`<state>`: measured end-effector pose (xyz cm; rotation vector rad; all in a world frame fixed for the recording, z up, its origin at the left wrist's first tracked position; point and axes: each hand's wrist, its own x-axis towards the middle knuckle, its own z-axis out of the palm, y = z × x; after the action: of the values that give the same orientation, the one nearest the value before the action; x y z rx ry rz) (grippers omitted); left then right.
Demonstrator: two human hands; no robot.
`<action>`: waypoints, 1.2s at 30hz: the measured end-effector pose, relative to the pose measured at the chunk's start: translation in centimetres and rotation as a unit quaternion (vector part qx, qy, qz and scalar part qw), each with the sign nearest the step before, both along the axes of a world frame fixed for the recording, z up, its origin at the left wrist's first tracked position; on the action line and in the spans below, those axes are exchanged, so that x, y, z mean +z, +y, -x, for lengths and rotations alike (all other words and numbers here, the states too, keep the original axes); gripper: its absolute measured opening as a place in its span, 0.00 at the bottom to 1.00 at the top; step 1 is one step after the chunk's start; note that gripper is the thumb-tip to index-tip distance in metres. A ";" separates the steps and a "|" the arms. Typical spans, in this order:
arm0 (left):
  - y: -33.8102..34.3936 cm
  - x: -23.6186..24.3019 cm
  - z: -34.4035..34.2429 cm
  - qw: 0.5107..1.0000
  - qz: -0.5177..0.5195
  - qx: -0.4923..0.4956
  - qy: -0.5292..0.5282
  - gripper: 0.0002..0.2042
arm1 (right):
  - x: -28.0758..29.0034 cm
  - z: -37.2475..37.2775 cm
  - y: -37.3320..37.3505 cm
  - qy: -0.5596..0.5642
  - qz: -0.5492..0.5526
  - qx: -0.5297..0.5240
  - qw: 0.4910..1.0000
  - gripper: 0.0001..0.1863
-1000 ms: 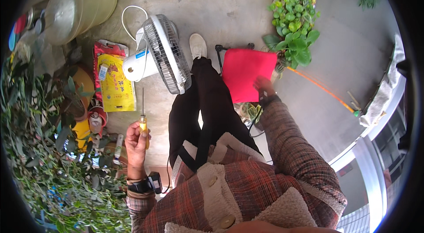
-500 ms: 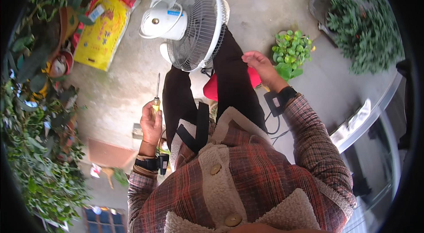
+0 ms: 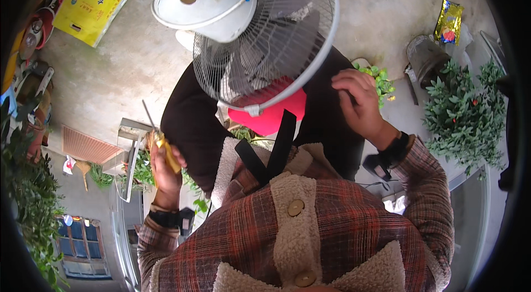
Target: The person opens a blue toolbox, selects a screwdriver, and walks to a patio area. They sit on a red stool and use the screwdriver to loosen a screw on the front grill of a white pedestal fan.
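Observation:
A screwdriver [image 3: 171, 158] with a yellow handle is gripped in my left hand [image 3: 165, 177], beside my left knee. Its thin metal shaft points up and away from me. My right hand [image 3: 363, 108] lies by my right knee, fingers stretched out and holding nothing; whether it presses on the trouser leg I cannot tell. Between and beyond my knees is a white electric fan [image 3: 218, 20]. Its rounded motor housing faces up and left, with a cord looped around it, and dark blades show through the wire guard [image 3: 326, 26].
Below the guard shows something red [image 3: 276, 112] between my legs. A yellow bag [image 3: 99, 1] lies at the far left, near potted plants. On the right are a small leafy plant [image 3: 383, 81], a bushy plant [image 3: 462, 109], a grey pot [image 3: 427, 57] and a gold packet [image 3: 448, 22].
My view has come lower and closer to the fan, with my knees now bent and spread around it. My right hand has moved to my right knee. The screwdriver stays in my left hand.

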<state>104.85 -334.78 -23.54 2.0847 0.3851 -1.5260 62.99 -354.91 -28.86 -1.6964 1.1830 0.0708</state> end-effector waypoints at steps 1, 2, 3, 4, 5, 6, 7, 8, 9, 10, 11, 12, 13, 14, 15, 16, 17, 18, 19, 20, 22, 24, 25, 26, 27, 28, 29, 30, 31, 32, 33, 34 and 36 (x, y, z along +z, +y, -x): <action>0.0 -0.2 -0.2 1.000 0.003 -0.014 -0.008 0.12 | -0.1 0.1 -0.8 0.002 0.009 0.008 1.000 0.12; -0.1 -0.3 -0.3 1.000 0.011 -0.018 -0.011 0.12 | -0.3 0.1 -1.5 0.005 0.017 0.018 1.000 0.13; 0.1 -0.5 -0.4 0.999 0.016 -0.012 -0.025 0.12 | -0.5 0.2 -1.9 0.012 0.024 0.025 0.999 0.12; 0.1 -0.3 -0.2 0.999 0.021 -0.010 -0.038 0.12 | 0.0 0.4 -2.4 0.021 0.029 0.032 0.999 0.12; 0.2 -0.6 -0.1 0.998 0.031 -0.010 -0.046 0.12 | -0.3 0.4 -2.6 0.028 0.037 0.034 0.998 0.12; 0.3 -0.5 0.0 0.998 0.041 -0.011 -0.055 0.12 | -0.4 0.5 -2.8 0.027 0.047 0.035 0.998 0.12; 0.4 -0.7 0.1 0.997 0.044 -0.010 -0.068 0.12 | -0.6 0.5 -2.8 0.024 0.057 0.031 0.998 0.13; 0.6 -0.7 0.3 0.996 0.048 -0.008 -0.080 0.12 | -0.7 0.6 -2.8 0.022 0.067 0.027 0.997 0.13; 0.8 -0.9 0.5 0.994 0.058 -0.016 -0.094 0.13 | -0.7 0.7 -2.7 0.023 0.077 0.035 0.996 0.14; 1.1 -1.2 0.7 0.992 0.069 0.004 -0.105 0.13 | -0.9 0.8 -2.7 0.023 0.092 0.046 0.994 0.14; 1.5 -1.5 0.9 0.990 0.080 -0.001 -0.116 0.13 | -1.0 0.9 -2.5 0.025 0.108 0.053 0.992 0.14; 1.8 -1.7 1.0 0.988 0.096 -0.007 -0.121 0.14 | -1.1 0.9 -2.2 0.028 0.123 0.058 0.990 0.14; 2.1 -2.0 1.3 0.985 0.098 -0.004 -0.141 0.14 | -1.2 1.0 -2.0 0.019 0.133 0.057 0.989 0.13; 2.4 -2.4 1.3 0.983 0.106 -0.004 -0.150 0.14 | -1.4 1.0 -1.7 0.018 0.145 0.063 0.987 0.13; 2.8 -2.8 1.5 0.981 0.120 -0.001 -0.155 0.14 | -1.5 1.1 -1.4 0.017 0.162 0.068 0.984 0.13; 3.1 -3.2 1.6 0.977 0.139 0.009 -0.160 0.15 | -1.7 1.1 -1.1 0.015 0.182 0.070 0.981 0.12; 3.4 -3.6 1.5 0.975 0.165 0.000 -0.150 0.16 | -1.9 1.1 -0.8 0.015 0.199 0.070 0.977 0.12; 3.7 -4.1 1.6 0.973 0.168 0.003 -0.160 0.16 | -2.1 1.1 -0.4 0.015 0.215 0.069 0.974 0.12; 4.1 -4.6 1.7 0.970 0.176 0.011 -0.166 0.16 | -2.4 1.1 0.0 0.014 0.233 0.067 0.970 0.12; 4.5 -5.1 1.8 0.967 0.184 0.018 -0.174 0.17 | -2.6 1.1 0.5 0.013 0.251 0.065 0.966 0.12; 5.1 -6.3 1.9 0.954 0.244 -0.013 -0.173 0.18 | -3.2 1.1 1.6 0.014 0.297 0.046 0.954 0.10; 5.6 -7.2 2.5 0.942 0.281 0.016 -0.182 0.18 | -3.5 1.4 2.8 0.018 0.330 0.027 0.944 0.09; 5.9 -7.3 2.9 0.942 0.288 0.008 -0.174 0.17 | -3.7 1.7 3.4 0.012 0.339 0.008 0.941 0.08; 6.0 -7.3 3.0 0.934 0.314 0.001 -0.168 0.16 | -3.7 2.0 3.9 0.008 0.347 0.001 0.938 0.08; 6.0 -7.2 3.2 0.930 0.336 0.006 -0.148 0.15 | -3.9 2.3 4.2 0.006 0.358 -0.006 0.934 0.08; 6.0 -7.0 3.5 0.930 0.334 -0.019 -0.154 0.13 | -4.0 2.8 4.5 0.004 0.366 -0.013 0.930 0.08; 5.9 -6.6 3.4 0.932 0.334 -0.042 -0.136 0.13 | -4.1 3.1 4.6 0.004 0.374 -0.017 0.927 0.08; 5.7 -6.2 3.3 0.932 0.339 -0.060 -0.112 0.12 | -4.1 3.5 4.5 -0.008 0.363 -0.020 0.932 0.07; 5.5 -5.8 3.4 0.928 0.347 -0.079 -0.113 0.11 | -4.1 3.7 4.3 -0.013 0.345 -0.022 0.938 0.07; 5.3 -5.3 3.4 0.925 0.350 -0.100 -0.109 0.11 | -4.0 4.0 4.0 -0.024 0.328 -0.026 0.944 0.06; 4.9 -4.9 3.3 0.916 0.348 -0.144 -0.138 0.11 | -3.7 4.0 3.4 -0.037 0.242 -0.059 0.968 0.06; 4.6 -4.4 3.4 0.903 0.358 -0.179 -0.157 0.11 | -3.7 3.4 3.0 -0.092 0.128 -0.147 0.976 0.07; 3.6 -4.0 3.9 0.884 0.349 -0.220 -0.221 0.12 | -2.5 2.5 2.2 -0.149 0.057 -0.185 0.970 0.09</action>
<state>100.97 -331.18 -27.49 1.8799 -0.7506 -1.0967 60.49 -352.70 -31.38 -1.4917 1.2686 -0.4744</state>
